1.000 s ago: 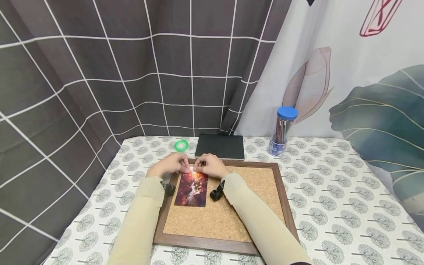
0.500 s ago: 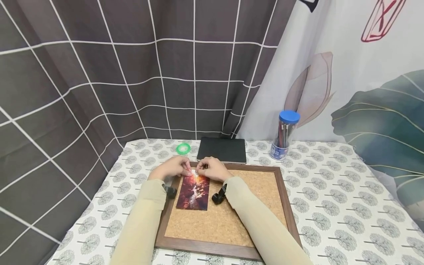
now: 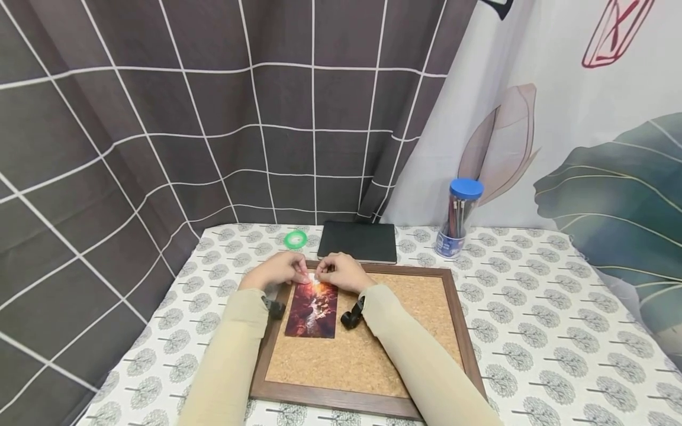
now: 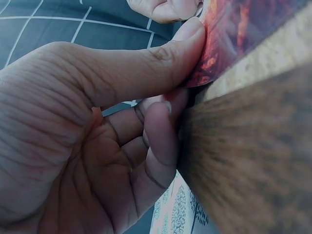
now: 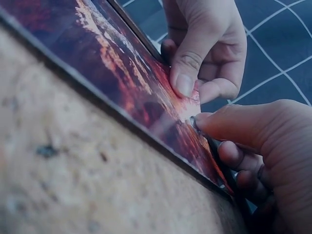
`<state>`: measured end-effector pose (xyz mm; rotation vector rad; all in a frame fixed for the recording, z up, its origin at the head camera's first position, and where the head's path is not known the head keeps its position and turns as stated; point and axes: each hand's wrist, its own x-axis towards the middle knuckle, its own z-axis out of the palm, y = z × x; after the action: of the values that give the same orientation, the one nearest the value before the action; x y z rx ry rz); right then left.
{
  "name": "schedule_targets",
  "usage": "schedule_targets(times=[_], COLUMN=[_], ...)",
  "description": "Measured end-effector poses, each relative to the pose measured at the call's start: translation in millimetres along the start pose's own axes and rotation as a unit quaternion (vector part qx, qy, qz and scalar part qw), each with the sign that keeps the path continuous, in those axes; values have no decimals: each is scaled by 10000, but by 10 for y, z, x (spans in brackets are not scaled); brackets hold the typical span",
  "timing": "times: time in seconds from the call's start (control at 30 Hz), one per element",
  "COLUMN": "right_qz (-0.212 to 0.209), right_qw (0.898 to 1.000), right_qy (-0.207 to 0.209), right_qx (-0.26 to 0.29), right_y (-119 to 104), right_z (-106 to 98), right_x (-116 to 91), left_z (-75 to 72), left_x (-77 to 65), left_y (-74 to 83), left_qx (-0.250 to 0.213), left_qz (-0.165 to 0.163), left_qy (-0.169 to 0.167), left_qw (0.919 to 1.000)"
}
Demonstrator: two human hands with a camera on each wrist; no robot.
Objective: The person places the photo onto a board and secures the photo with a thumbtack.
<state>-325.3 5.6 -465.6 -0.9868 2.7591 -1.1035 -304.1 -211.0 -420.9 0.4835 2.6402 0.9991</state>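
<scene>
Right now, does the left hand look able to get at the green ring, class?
Probably yes: the green ring lies just beyond the left hand, with nothing visible blocking the way. However, that hand is pinching the picture's top corner, so it would likely have to let go first.

Dark-red picture [image 3: 312,315], seemingly flat on corkboard [image 3: 367,361]

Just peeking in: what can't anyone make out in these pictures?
Head view: top corners of the print, covered by the left hand and right hand.
Right wrist view: what the shiny bit is; too small, against the right hand.
Left wrist view: most of the right hand, cut off by the top edge.
Head view: wording on the jar label, too small.
</scene>
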Motion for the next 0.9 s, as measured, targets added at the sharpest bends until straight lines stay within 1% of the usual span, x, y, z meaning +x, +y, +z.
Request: schedule_targets(times=[0.23,0.43,0.67,0.9], right_qz=[-8,-134,-183,-241], right_qw=[10000,9996,9995,9997], right_qy=[-19,-37,-37,-26], right_qx=[-70,-232,-273,-73], right_y=[-4,-4,-31,-16], right_z=[-30,-42,-38,-35], right_x=[-33,-15,-8,-30], left_z=[11,-12,-33,-11], left_x=[17,37,13,5], left_y=[8,14,14,6], left_qx=[65,111,135,103], left_qz=[49,47,25,26], left_qy=[-6,-9,-29,-23], left_qw=[10000,9999,9999,9999])
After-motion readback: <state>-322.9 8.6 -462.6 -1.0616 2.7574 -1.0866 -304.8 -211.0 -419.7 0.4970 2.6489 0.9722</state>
